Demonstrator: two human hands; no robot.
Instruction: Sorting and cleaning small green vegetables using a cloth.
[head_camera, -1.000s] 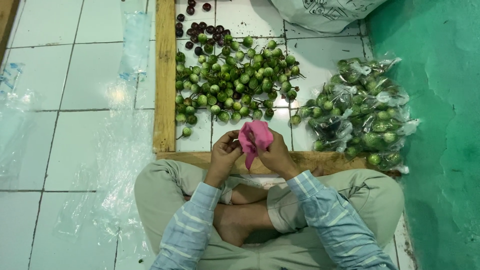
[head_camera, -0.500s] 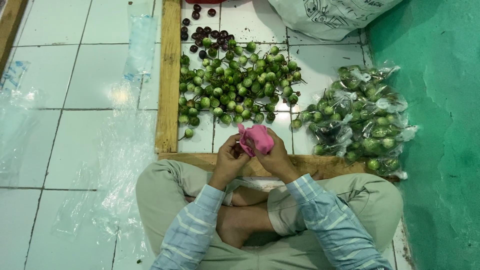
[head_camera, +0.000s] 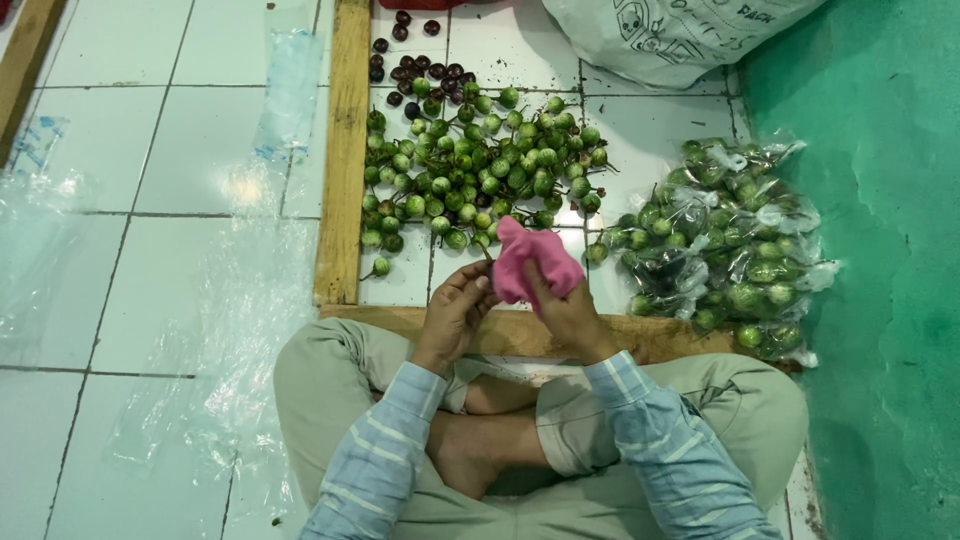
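A white tiled floor (head_camera: 150, 150) fills most of the view, with a green wall (head_camera: 880, 250) along the right side and a printed white sack (head_camera: 670, 30) at the top. Clear plastic sheets (head_camera: 200, 330) lie spread on the tiles to the left. A wooden frame (head_camera: 345, 150) runs up the floor and turns along the person's crossed legs. Inside it lies a loose heap of small round green eggplants (head_camera: 480, 170), with a few dark purple ones (head_camera: 415, 75) above. To the right sits a pile of clear bags packed with green eggplants (head_camera: 740, 250). Nothing stands between the hands and the heap. The pink plastic bag (head_camera: 530, 260) is held just over the near edge of the heap: the right hand (head_camera: 565, 315) grips it from below, fingers closed on it, and the left hand (head_camera: 455, 310) pinches its left edge.
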